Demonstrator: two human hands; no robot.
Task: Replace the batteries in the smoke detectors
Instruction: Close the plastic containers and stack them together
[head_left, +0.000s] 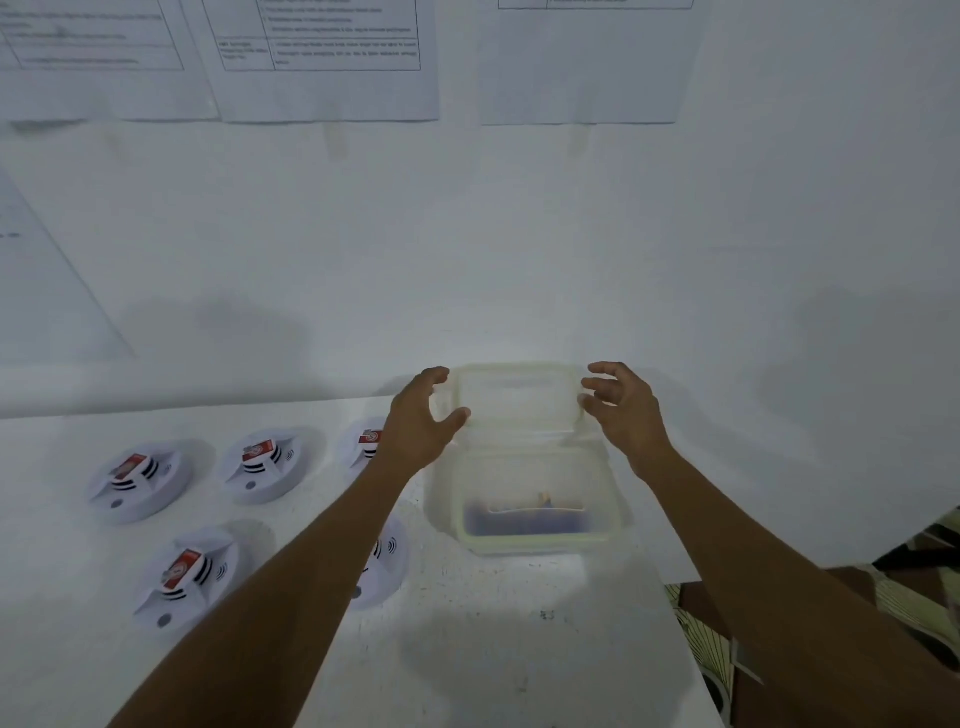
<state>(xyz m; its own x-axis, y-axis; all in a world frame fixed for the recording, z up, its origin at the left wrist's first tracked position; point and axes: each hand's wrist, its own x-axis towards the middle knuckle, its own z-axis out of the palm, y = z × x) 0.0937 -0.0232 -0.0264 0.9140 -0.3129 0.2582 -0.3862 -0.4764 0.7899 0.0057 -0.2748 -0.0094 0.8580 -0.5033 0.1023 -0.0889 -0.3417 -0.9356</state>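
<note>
- Reaching forward over a white tabletop (493, 649), both bare forearms stretch toward a clear, rectangular plastic container (524, 499) that stands near the wall.
- The container's translucent lid (517, 400) is tilted up behind its open mouth, between the two hands.
- The left hand (421, 421) has its fingers spread and curled around the lid's left edge, thumb at the near corner; whether it truly grips or only touches is blurred.
- The right hand (623, 410) is spread wide with curled fingers just beside the lid's right edge, apparently not closed on it.
- Dark blue batteries (524, 517) lie in the bottom of the container, below and between the hands; their number cannot be made out.
- Round white smoke detectors lie to the left of the left arm: one far left (137, 480), one beside it (265, 465), one partly hidden behind the left wrist (358, 447), one nearer (184, 571), and one partly under the left forearm (382, 561).
- Several carry a red-labelled block on top.
- Bare tabletop lies open near the container, between the forearms.
- The table's right edge (691, 660) runs just under the right forearm, with patterned flooring (696, 623) beyond it.
- Printed paper sheets (322, 57) hang on the white wall (519, 234) well above the hands.
</note>
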